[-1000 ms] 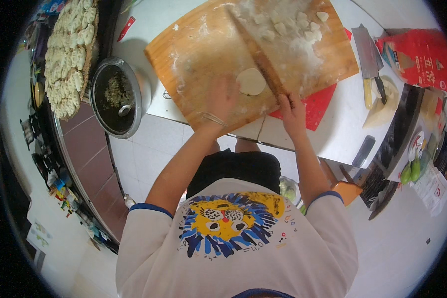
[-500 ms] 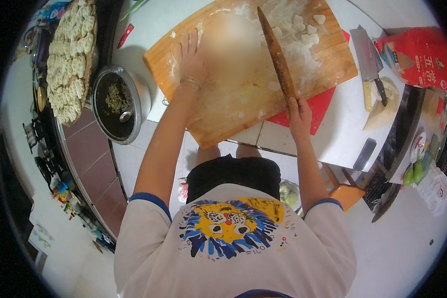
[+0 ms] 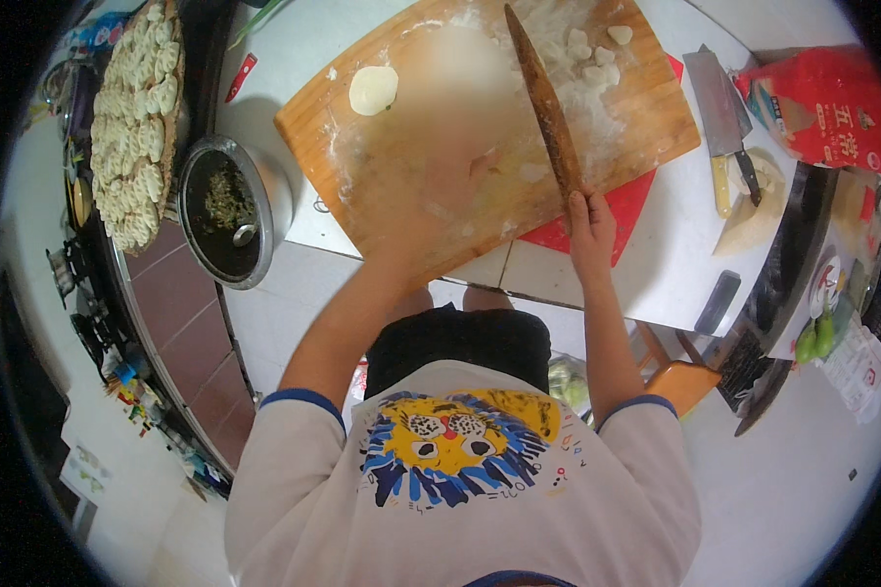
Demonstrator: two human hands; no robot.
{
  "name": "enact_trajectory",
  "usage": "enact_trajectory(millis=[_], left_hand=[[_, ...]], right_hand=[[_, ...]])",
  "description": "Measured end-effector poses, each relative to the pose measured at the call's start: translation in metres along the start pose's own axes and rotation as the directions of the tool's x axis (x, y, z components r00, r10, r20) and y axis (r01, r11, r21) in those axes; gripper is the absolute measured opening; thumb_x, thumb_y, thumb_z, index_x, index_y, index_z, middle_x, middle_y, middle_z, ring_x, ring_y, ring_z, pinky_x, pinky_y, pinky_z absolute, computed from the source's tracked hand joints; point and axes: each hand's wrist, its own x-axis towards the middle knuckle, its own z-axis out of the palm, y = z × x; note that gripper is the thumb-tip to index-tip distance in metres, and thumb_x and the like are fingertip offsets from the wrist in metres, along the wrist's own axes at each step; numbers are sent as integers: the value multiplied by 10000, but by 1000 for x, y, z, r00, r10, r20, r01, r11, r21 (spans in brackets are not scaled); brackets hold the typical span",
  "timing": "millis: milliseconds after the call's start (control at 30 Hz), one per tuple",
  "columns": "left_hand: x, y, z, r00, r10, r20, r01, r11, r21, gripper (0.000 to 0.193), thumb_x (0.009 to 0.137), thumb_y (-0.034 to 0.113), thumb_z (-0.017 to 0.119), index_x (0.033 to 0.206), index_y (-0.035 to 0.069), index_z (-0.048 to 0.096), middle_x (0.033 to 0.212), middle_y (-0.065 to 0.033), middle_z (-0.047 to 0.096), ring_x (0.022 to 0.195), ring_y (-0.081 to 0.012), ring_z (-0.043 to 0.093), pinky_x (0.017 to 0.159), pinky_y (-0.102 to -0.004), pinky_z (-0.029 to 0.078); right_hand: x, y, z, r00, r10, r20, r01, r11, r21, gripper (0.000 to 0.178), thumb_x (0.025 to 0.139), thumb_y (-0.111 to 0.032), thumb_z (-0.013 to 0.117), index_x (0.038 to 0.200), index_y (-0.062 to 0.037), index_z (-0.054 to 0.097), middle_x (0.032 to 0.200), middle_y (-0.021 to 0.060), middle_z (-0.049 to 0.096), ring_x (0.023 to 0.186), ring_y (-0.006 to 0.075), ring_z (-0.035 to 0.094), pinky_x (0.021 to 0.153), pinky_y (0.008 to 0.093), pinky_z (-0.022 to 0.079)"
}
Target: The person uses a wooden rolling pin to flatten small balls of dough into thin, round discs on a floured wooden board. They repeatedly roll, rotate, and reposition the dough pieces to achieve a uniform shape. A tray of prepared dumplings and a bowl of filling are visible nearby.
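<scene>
My right hand (image 3: 591,231) is closed around the near end of a long tapered wooden rolling pin (image 3: 546,108), which slants away across the floury wooden board (image 3: 661,122). My left hand (image 3: 452,184) is over the middle of the board, its fingers smeared by motion and haze; whether it holds anything cannot be made out. A flat round dough wrapper (image 3: 373,90) lies at the board's left. Right of the pin's far half are several small dough pieces (image 3: 601,65) in loose flour. A pale blur hides the board's far middle.
At the left, a metal bowl (image 3: 192,235) holds chopped filling and a spoon (image 3: 246,234), near a tray of dumplings (image 3: 137,127). To the right are a cleaver (image 3: 713,103), a black-handled knife (image 3: 749,178), a red bag (image 3: 822,108) and a dark phone-like slab (image 3: 718,301).
My left hand has moved right and nearer from the board's left side, uncovering the round wrapper there. My right hand and the rolling pin are nearly where they were.
</scene>
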Motion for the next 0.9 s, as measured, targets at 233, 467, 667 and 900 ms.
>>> enact_trajectory(millis=[233, 467, 667, 900], left_hand=[[-52, -4, 6, 995, -103, 16, 94, 956, 277, 385, 775, 269, 727, 1083, 76, 596, 1098, -140, 544, 1040, -337, 504, 902, -454, 390], [6, 22, 31, 960, -279, -35, 270, 882, 386, 616, 850, 392, 646, 1313, 29, 463, 1366, -195, 414, 1264, -371, 367, 1044, -532, 277], [10, -12, 55, 963, -183, -198, 225, 951, 213, 498, 948, 311, 490, 1326, -6, 422, 1350, -188, 439, 1250, -346, 404, 1054, -479, 296], [-54, -23, -47, 917, 24, -398, 6, 997, 72, 451, 972, 244, 411, 1355, 7, 418, 1412, -196, 411, 1305, -381, 356, 1099, -457, 250]], right_hand=[[-2, 4, 1, 1000, -11, 25, 12, 1000, -28, 219, 969, -176, 539, 1046, 19, 603, 768, 58, 565, 714, 125, 504, 653, 281, 437], [0, 2, 1, 998, -38, 40, 40, 997, -61, 198, 963, -172, 546, 1024, 9, 600, 754, 74, 562, 701, 135, 507, 650, 282, 437], [3, -11, -2, 994, -95, 56, 104, 973, -206, 195, 945, -188, 573, 1041, -20, 598, 786, 89, 580, 690, 174, 547, 636, 310, 454], [18, -23, -5, 866, -178, 467, 482, 544, -687, 392, 861, -290, 659, 1185, -88, 572, 1116, 101, 623, 931, 327, 620, 755, 378, 524]])
